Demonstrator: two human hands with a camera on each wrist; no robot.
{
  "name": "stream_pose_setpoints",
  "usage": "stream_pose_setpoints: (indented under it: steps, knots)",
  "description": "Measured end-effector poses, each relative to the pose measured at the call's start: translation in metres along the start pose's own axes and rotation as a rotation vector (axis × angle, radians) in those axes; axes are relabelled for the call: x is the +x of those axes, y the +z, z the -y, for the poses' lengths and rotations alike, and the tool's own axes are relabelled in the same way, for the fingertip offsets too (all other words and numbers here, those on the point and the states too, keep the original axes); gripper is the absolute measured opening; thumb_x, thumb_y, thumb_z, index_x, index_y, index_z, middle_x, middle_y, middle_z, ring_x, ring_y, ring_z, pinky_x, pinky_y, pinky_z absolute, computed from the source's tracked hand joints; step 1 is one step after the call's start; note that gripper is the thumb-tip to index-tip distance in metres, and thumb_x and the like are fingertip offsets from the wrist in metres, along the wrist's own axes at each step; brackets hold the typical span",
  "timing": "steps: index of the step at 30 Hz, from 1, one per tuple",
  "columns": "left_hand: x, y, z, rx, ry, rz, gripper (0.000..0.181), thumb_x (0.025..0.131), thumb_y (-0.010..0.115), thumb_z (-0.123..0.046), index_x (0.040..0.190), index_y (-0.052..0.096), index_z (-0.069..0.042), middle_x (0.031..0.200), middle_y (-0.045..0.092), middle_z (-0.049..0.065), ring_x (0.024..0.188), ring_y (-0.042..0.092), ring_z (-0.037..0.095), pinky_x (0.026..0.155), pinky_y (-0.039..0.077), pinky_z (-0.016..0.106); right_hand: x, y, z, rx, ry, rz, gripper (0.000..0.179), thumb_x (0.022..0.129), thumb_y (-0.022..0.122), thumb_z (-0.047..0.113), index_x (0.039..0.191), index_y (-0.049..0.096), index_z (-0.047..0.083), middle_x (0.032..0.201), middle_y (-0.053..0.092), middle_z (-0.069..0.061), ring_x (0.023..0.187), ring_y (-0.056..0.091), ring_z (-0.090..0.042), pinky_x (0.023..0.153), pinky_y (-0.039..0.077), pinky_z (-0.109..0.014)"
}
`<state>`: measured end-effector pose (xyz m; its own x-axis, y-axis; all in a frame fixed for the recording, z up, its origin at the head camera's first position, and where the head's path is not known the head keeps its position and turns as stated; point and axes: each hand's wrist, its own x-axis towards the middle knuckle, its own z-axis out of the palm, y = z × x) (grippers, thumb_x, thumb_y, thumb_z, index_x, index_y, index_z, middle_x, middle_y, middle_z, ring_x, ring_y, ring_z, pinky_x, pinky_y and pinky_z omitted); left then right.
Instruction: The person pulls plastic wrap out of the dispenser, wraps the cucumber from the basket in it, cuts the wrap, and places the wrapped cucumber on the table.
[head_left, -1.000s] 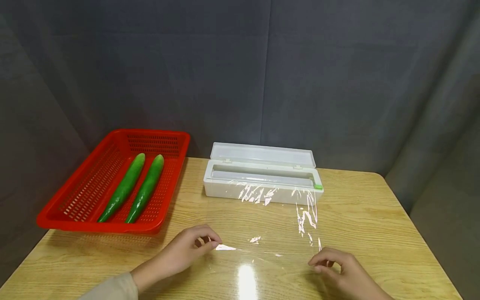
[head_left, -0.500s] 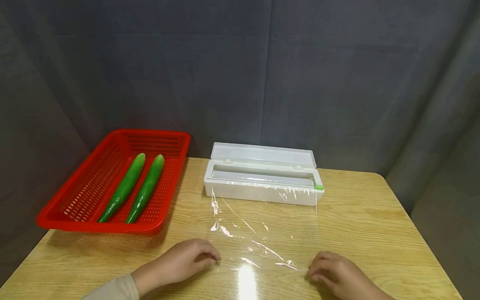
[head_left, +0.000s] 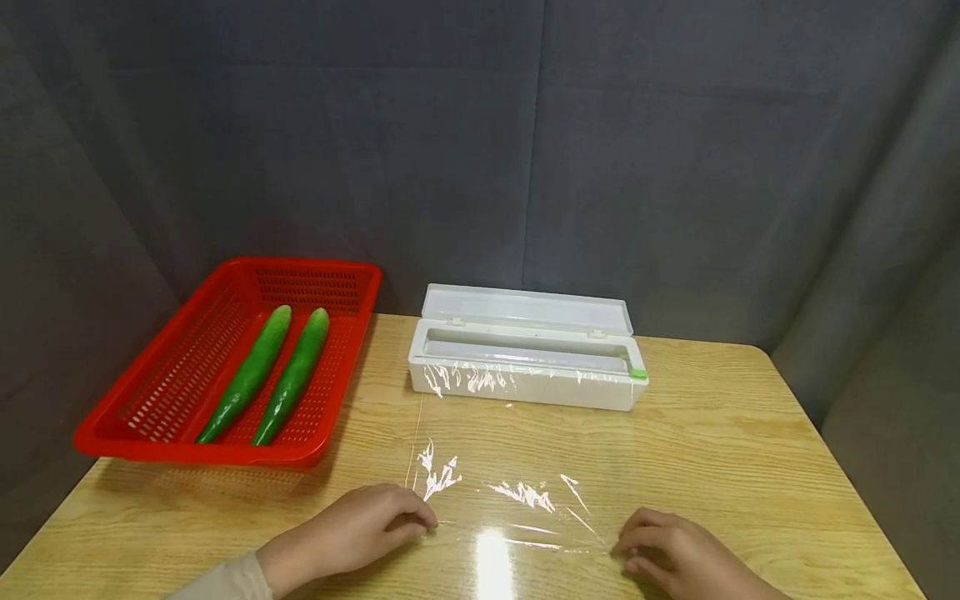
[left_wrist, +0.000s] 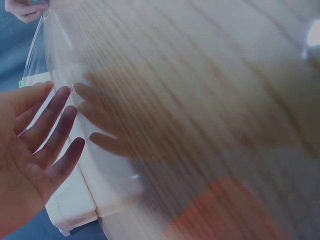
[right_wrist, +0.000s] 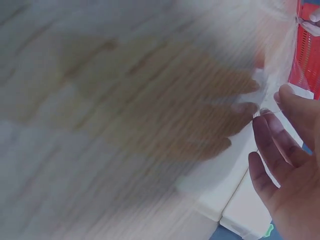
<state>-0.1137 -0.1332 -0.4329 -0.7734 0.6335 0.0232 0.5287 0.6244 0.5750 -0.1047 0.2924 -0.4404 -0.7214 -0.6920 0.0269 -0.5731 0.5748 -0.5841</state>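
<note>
A sheet of clear cling film point(head_left: 525, 495) stretches from a white cling film dispenser point(head_left: 525, 387) toward me, low over the table. My left hand point(head_left: 363, 529) pinches its near left corner between thumb and index finger. At the near right corner, my right hand point(head_left: 671, 550) pinches the film the same way. In the left wrist view the other fingers of the left hand point(left_wrist: 40, 145) are loosely spread. The right wrist view shows the right hand point(right_wrist: 290, 155) with thumb and index finger at the film's edge. The dispenser's lid point(head_left: 525, 308) stands raised, with the roll point(head_left: 525, 356) inside.
To the left stands a red plastic basket point(head_left: 330, 408) holding two cucumbers, one cucumber point(head_left: 251, 375) left of the other cucumber point(head_left: 296, 375). A green slider point(head_left: 637, 374) sits at the dispenser's right end. Everything rests on a wooden table point(head_left: 735, 433) before a dark grey curtain point(head_left: 637, 167).
Both hands have moved slightly toward me, the left more than the right, drawing the film's near edge along. The film's creases and reflections have shifted. The dispenser and basket stay put.
</note>
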Motion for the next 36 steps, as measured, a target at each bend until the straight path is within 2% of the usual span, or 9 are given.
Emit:
stream_pose_setpoints:
  steps: [7,14,19,24,26,29,33,36]
  knots:
    - [-0.006,0.0,0.001,-0.001,0.002,-0.022,0.012,0.095,0.068,-0.022,0.104,0.074,-0.027,0.098,0.065,-0.022,0.093,0.061,0.0,0.083,0.052,0.031,-0.001,0.001,0.001,-0.019,-0.046,-0.017,0.009,0.094,0.069,0.021,0.102,0.072,0.024,0.103,0.06,0.017,0.09,0.058,0.001,0.072,0.053,-0.024]
    - [-0.01,-0.003,-0.001,-0.002,0.003,-0.05,0.013,0.094,0.068,-0.021,0.106,0.073,-0.026,0.096,0.065,-0.021,0.087,0.059,-0.003,0.079,0.051,0.029,-0.001,0.001,0.005,-0.075,-0.116,-0.084,0.013,0.092,0.072,0.017,0.102,0.072,0.024,0.1,0.061,0.017,0.088,0.057,0.002,0.069,0.052,-0.023]
    - [-0.013,-0.008,-0.006,0.017,0.011,-0.079,0.014,0.094,0.068,-0.02,0.106,0.073,-0.027,0.097,0.066,-0.021,0.086,0.059,-0.003,0.077,0.052,0.029,0.001,-0.001,0.011,-0.052,-0.109,-0.1,0.013,0.092,0.071,0.017,0.103,0.072,0.024,0.101,0.061,0.016,0.087,0.055,0.003,0.067,0.051,-0.022]
    - [-0.015,-0.012,-0.011,0.05,0.0,-0.116,0.013,0.094,0.069,-0.02,0.104,0.074,-0.027,0.097,0.066,-0.021,0.088,0.06,-0.002,0.077,0.052,0.03,0.003,-0.005,0.018,-0.052,-0.067,-0.122,0.01,0.095,0.068,0.022,0.104,0.071,0.025,0.102,0.062,0.017,0.088,0.056,0.001,0.069,0.051,-0.023]
    - [-0.017,-0.016,-0.013,0.052,-0.002,-0.101,0.013,0.094,0.068,-0.021,0.104,0.074,-0.026,0.097,0.066,-0.021,0.088,0.06,-0.002,0.078,0.052,0.03,0.004,-0.006,0.02,-0.052,-0.054,-0.135,0.009,0.095,0.067,0.023,0.103,0.071,0.026,0.101,0.062,0.017,0.088,0.056,0.001,0.069,0.051,-0.023]
    - [-0.023,-0.024,-0.015,0.069,0.011,-0.054,0.012,0.095,0.067,-0.021,0.104,0.074,-0.026,0.099,0.066,-0.021,0.088,0.06,-0.001,0.077,0.053,0.029,0.005,-0.006,0.022,-0.071,-0.079,-0.17,0.009,0.095,0.068,0.02,0.102,0.071,0.026,0.1,0.061,0.018,0.088,0.057,0.0,0.07,0.051,-0.023]
    - [-0.036,-0.038,-0.015,0.097,0.031,0.011,0.011,0.096,0.066,-0.02,0.103,0.074,-0.025,0.1,0.065,-0.021,0.089,0.06,-0.001,0.076,0.053,0.028,0.007,-0.004,0.023,-0.092,-0.109,-0.204,0.012,0.093,0.07,0.017,0.1,0.071,0.026,0.1,0.061,0.018,0.088,0.058,-0.001,0.072,0.051,-0.022]
    - [-0.047,-0.047,-0.012,0.091,0.029,0.03,0.012,0.097,0.065,-0.02,0.102,0.074,-0.026,0.1,0.064,-0.022,0.091,0.06,-0.001,0.076,0.053,0.027,0.007,-0.003,0.021,-0.095,-0.102,-0.212,0.012,0.092,0.07,0.016,0.099,0.071,0.026,0.099,0.062,0.018,0.088,0.058,-0.001,0.073,0.051,-0.022]
